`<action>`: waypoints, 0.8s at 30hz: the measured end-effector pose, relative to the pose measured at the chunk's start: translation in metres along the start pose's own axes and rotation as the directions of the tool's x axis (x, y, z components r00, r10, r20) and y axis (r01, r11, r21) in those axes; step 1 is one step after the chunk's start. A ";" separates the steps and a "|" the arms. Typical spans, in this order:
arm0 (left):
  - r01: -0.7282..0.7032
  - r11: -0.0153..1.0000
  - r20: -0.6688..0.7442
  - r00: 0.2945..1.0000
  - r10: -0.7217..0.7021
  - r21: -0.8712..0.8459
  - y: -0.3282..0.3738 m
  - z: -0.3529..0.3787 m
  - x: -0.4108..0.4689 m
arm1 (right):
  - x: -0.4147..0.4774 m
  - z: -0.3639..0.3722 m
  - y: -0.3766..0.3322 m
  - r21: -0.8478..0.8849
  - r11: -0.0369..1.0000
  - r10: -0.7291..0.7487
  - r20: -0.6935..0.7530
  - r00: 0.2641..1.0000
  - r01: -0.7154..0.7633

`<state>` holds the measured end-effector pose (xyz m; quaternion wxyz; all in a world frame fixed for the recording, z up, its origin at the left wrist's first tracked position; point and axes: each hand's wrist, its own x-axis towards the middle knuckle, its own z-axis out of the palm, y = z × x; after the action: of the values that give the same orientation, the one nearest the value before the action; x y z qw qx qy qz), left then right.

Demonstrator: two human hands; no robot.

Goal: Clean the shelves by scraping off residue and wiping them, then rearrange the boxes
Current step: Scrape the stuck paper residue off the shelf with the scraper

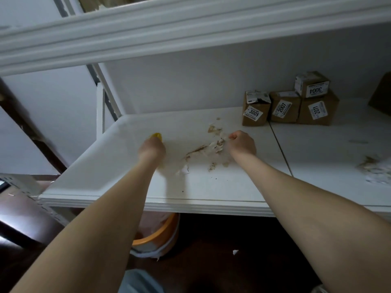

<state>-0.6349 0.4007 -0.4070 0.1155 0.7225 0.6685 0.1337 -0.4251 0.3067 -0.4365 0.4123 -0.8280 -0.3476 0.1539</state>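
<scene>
The white shelf (118, 166) holds labelled boxes (285, 112) back right, with torn residue (211, 146) mid-board between my hands. My left hand (151, 148) curls round a yellow scraper (157, 135) (blurred). My right hand (242, 143) is fisted at the residue; whether it pinches any, I cannot tell.

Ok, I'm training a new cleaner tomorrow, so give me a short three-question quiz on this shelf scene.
1. True or false: box 3004 sits on box 2011.
2. Which hand holds the yellow scraper: A left, B right?
3. Fill in: the right hand has curled fingers at the ___ on the shelf.
Key: 1 true; 2 A, the left hand; 3 residue.
</scene>
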 end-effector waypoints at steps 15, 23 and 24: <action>-0.117 0.983 0.042 0.991 0.124 -0.144 -0.003 -0.024 -0.033 | -0.034 0.009 -0.020 0.031 0.999 -0.018 0.104 0.994 0.015; -0.016 1.000 0.074 0.997 0.016 0.002 -0.041 -0.011 -0.051 | -0.042 0.021 -0.022 0.010 0.999 -0.035 0.116 0.993 0.034; -0.059 0.998 0.077 0.995 0.061 -0.029 -0.033 -0.007 -0.056 | -0.043 0.023 -0.023 0.012 0.999 -0.039 0.120 0.992 0.038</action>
<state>-0.6725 0.3477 -0.4141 0.1468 0.7453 0.6396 0.1178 -0.4786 0.2991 -0.4341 0.3976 -0.8082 -0.3871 0.1972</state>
